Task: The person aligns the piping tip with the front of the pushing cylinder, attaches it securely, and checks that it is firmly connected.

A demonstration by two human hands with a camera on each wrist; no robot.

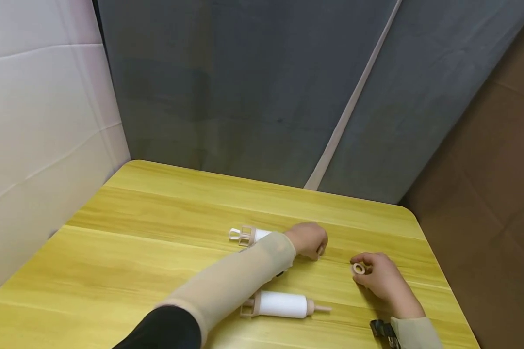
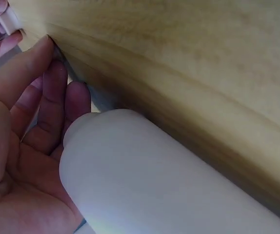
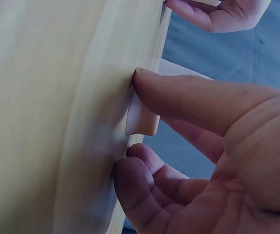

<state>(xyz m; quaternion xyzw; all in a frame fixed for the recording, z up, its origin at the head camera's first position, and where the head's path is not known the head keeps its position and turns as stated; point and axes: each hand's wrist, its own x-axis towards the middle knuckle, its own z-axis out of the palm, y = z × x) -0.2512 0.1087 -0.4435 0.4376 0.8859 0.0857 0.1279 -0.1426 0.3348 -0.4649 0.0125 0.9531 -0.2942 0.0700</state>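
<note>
My right hand (image 1: 379, 277) holds a small beige ring (image 1: 358, 268) between thumb and fingers, just above the table. In the right wrist view the ring (image 3: 142, 117) shows edge-on beside the thumb. My left hand (image 1: 306, 239) has curled fingers at the front end of a white-barrelled, syringe-like tool (image 1: 262, 234). A slim beige piece (image 1: 319, 252) shows at its fingertips, mostly hidden by them. In the left wrist view the smooth white barrel (image 2: 154, 175) lies beside the palm. My left forearm covers part of this tool in the head view.
A second syringe-like tool (image 1: 284, 305) lies nearer me, with a white barrel and a beige nozzle pointing right. Both rest on a yellow wood-grain table (image 1: 126, 232). A grey curtain (image 1: 244, 87) stands behind, a white one (image 1: 39, 121) left, a brown one (image 1: 489, 194) right.
</note>
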